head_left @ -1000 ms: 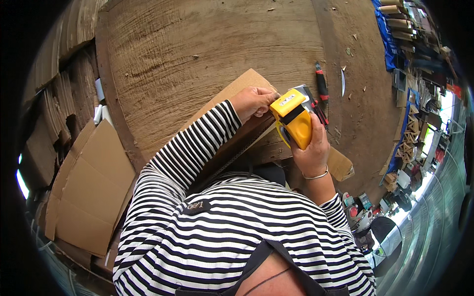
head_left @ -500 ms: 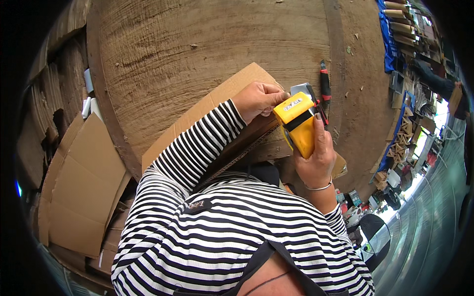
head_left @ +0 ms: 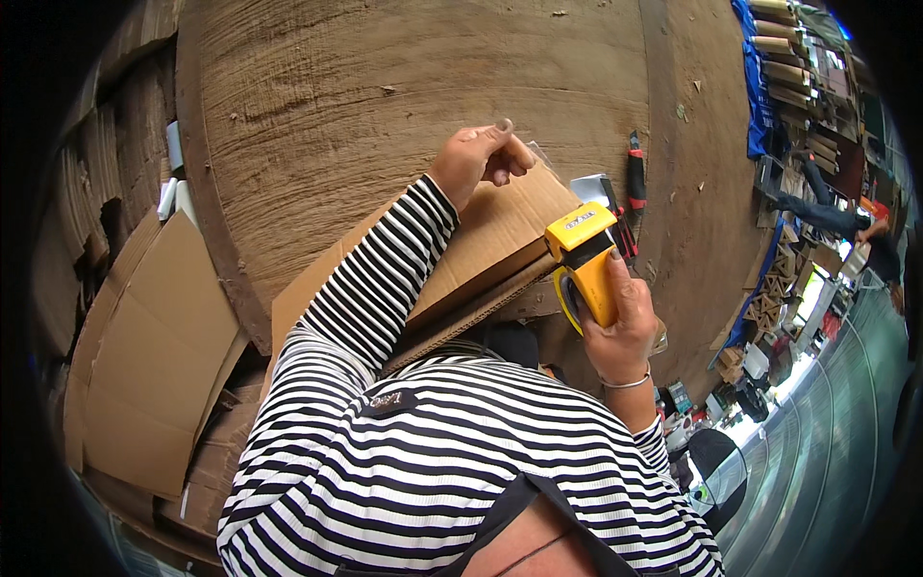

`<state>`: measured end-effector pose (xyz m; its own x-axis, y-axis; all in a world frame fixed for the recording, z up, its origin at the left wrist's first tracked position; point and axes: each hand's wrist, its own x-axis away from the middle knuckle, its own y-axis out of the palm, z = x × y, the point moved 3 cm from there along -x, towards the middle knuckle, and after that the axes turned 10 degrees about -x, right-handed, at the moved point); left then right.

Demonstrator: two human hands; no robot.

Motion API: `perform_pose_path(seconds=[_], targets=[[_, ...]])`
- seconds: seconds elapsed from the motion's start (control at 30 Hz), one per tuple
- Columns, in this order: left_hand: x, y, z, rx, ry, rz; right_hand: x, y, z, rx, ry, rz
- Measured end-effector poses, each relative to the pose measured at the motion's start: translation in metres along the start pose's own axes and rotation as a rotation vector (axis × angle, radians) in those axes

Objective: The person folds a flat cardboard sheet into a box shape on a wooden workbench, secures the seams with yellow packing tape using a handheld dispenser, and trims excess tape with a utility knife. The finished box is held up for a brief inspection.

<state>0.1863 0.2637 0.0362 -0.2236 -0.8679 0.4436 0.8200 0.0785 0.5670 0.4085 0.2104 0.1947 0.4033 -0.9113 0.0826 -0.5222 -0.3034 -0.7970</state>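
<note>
Head view.

Item: yellow tape dispenser (head_left: 601, 286), right of the frame's centre, at the right end of the carton; black band across its body. Whether it touches the cardboard cannot be told.

Item: right hand (head_left: 620, 327), closed around the dispenser's lower part, thumb laid along its side; pale bracelet (head_left: 627, 382) at the wrist.

Item: left hand (head_left: 481, 162), above the centre of the frame, over the carton's far edge; fingers curled, thumb raised. Whether anything is pinched between the fingers cannot be told.

Item: brown cardboard carton (head_left: 510, 226), set slantwise from centre-left to centre-right, partly beneath the left forearm in its black-and-white striped sleeve (head_left: 385, 269). A translucent scrap (head_left: 541, 152) shows at its upper corner, too faint to identify.

Item: red-and-black handled tool (head_left: 636, 178), lying on the wooden tabletop (head_left: 404, 58), upper right of the dispenser.

Item: flat cardboard sheets (head_left: 154, 356), lower left; small white rolls (head_left: 175, 199) just above them.

Item: stacked cardboard (head_left: 120, 173), upper left.

Item: blue sheeting (head_left: 757, 87), upper right.

Item: another person in dark trousers (head_left: 817, 207), right edge.
</note>
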Motion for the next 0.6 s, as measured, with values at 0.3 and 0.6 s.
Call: perform_pose_path(seconds=[0.3, 0.6], targets=[[0.007, 0.012, 0.006, -0.803, 0.394, 0.406, 0.002, -0.009, -0.007, 0.051, 0.047, -0.042], [-0.008, -0.005, -0.01, -0.696, 0.261, 0.611, 0.004, -0.028, -0.024, 0.071, 0.073, -0.057]])
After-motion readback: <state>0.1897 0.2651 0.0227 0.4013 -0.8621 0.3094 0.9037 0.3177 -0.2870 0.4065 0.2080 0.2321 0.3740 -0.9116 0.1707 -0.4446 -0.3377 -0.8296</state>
